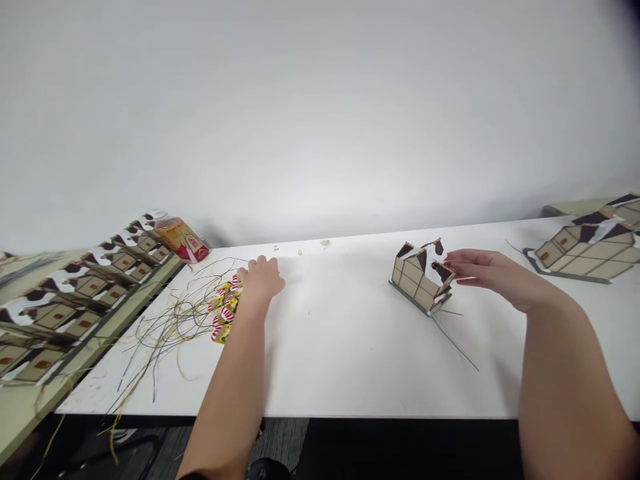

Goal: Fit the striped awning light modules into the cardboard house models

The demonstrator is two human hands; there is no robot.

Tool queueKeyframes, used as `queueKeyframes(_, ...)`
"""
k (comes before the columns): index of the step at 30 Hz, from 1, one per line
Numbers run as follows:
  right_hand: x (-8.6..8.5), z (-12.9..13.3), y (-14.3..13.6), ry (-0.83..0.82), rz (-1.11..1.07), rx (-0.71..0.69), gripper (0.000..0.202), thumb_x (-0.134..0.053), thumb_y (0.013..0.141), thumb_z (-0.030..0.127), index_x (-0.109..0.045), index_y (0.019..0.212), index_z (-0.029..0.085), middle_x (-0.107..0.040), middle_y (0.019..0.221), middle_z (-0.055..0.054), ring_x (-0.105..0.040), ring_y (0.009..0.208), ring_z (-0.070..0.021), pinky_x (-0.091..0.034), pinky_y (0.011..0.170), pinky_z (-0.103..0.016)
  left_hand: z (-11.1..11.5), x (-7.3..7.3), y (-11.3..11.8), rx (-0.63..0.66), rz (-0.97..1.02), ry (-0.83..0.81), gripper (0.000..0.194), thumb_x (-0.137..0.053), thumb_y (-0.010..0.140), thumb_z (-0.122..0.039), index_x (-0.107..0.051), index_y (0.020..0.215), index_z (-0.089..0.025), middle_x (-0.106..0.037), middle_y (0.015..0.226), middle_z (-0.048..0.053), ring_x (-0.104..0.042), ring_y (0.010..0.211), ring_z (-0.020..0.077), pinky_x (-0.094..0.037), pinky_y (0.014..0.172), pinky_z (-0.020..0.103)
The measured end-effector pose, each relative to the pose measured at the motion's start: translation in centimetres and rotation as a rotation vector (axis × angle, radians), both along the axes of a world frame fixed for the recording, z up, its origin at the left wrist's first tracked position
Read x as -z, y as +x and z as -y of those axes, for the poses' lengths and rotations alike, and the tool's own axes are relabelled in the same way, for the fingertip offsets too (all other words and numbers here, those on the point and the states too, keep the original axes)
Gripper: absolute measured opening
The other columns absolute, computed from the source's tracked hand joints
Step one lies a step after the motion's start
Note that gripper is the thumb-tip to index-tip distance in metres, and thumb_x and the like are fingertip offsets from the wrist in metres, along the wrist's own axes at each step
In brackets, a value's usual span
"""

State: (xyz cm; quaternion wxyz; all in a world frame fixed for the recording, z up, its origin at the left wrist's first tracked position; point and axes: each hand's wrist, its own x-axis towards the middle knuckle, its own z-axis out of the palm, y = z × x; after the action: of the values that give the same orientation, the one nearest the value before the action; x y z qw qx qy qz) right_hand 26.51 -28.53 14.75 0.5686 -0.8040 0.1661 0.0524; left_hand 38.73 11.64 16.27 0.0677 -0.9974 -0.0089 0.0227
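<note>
Nearest, below the edge of the white table, one dark rounded object shows in part. At the table's near left lies a tangle of thin black and yellow wires, too many to count, some hanging over the edge.

Beside the tangle is one small heap of yellow pieces with red-and-white striped tops; about five can be made out, the rest covered by the forearm. The left hand is at the heap's far end, its fingers curled down; whether they grasp a piece cannot be told.

Right of the table's middle is one model house with a brown-and-white roof; two thin wires stick out near its base. The right hand has its fingers stretched out, the tips at the roof's right end; whether they grip or just touch is unclear.

Farther right, two similar houses show, one behind the other. Along the left, a row of four or more such houses overlaps on a pale green surface.

Farthest back, by the wall, is the one container, a white-capped bottle leaning over; amber liquid shows near its neck, its level unclear.
</note>
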Motion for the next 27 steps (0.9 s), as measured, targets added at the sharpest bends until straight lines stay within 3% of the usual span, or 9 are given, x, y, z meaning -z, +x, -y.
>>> queueKeyframes(6,1.5,1.3,-0.5,-0.115,-0.083,-0.084,0.042,-0.067,0.071,0.033,-0.066,0.114,0.033,-0.06,0.13,-0.001,-0.058,0.11,-0.0255,-0.049,0.086,-0.036,-1.6,1.0,1.0,-0.019,-0.02,0.055,0.037,-0.044,0.073,-0.004,-0.065,0.101,-0.016,-0.063,0.11,0.015,-0.051,0.115,0.0354,-0.021,0.104,0.067)
queueKeyframes(9,1.7,1.1,-0.5,-0.157,-0.086,-0.125,0.043,-0.062,0.072,0.03,-0.065,0.115,0.03,-0.065,0.117,-0.005,-0.06,0.097,-0.0229,-0.048,0.075,-0.033,-1.6,1.2,1.1,-0.009,0.014,0.063,0.034,-0.041,0.077,-0.006,-0.065,0.1,-0.016,-0.062,0.11,0.016,-0.049,0.117,0.0379,-0.01,0.105,0.073)
queueKeyframes(11,1.6,0.6,-0.4,-0.163,-0.061,-0.132,0.037,-0.059,0.074,0.031,-0.066,0.11,0.027,-0.067,0.105,-0.005,-0.058,0.088,-0.02,-0.045,0.07,-0.031,-1.2,1.1,1.0,0.004,0.095,0.045,0.036,-0.038,0.083,-0.011,-0.062,0.109,-0.015,-0.059,0.113,0.018,-0.049,0.116,0.0389,-0.009,0.103,0.076)
queueKeyframes(16,1.0,-0.6,-0.2,-0.151,-0.016,-0.124,0.029,-0.057,0.075,0.038,-0.07,0.097,0.025,-0.065,0.09,-0.003,-0.052,0.076,-0.0156,-0.04,0.066,-0.028,0.9,0.0,0.0,-0.006,0.586,-0.16,0.052,-0.029,0.094,-0.024,-0.032,0.145,-0.014,-0.048,0.13,0.021,-0.046,0.12,0.0366,-0.023,0.104,0.071)
queueKeyframes(20,0.8,-1.4,0.0,-0.106,0.036,-0.107,0.027,-0.056,0.073,0.036,-0.068,0.092,0.022,-0.062,0.086,-0.004,-0.047,0.073,-0.0145,-0.038,0.065,-0.028,2.3,-1.4,-0.8,-0.019,0.974,-0.41,0.062,-0.035,0.094,-0.028,-0.016,0.15,-0.01,-0.036,0.143,0.021,-0.039,0.131,0.033,-0.035,0.104,0.058)
queueKeyframes(24,0.8,-1.9,0.1,-0.015,0.095,-0.133,0.019,-0.054,0.069,0.032,-0.063,0.082,0.02,-0.058,0.078,-0.003,-0.044,0.068,-0.0133,-0.035,0.059,-0.025,2.0,-1.9,-0.9,0.178,1.401,-0.507,0.061,-0.032,0.096,-0.03,-0.014,0.146,0.001,-0.029,0.144,0.024,-0.032,0.135,0.0303,-0.034,0.111,0.051)
queueKeyframes(26,0.8,-2.0,0.2,0.025,0.107,-0.153,0.019,-0.054,0.069,0.03,-0.062,0.082,0.019,-0.055,0.076,-0.002,-0.043,0.066,-0.0125,-0.033,0.057,-0.025,1.1,-1.7,-0.8,0.225,1.578,-0.487,0.059,-0.029,0.097,-0.032,-0.01,0.146,-0.005,-0.023,0.149,0.022,-0.025,0.14,0.0336,-0.03,0.114,0.055)
queueKeyframes(27,0.9,-2.0,0.1,0.038,0.112,-0.158,0.019,-0.054,0.07,0.03,-0.062,0.083,0.019,-0.054,0.075,-0.002,-0.042,0.066,-0.0122,-0.032,0.057,-0.024,0.5,-1.5,-0.8,0.229,1.551,-0.497,0.06,-0.029,0.097,-0.034,-0.006,0.147,-0.01,-0.018,0.151,0.021,-0.017,0.142,0.037,-0.026,0.115,0.061)
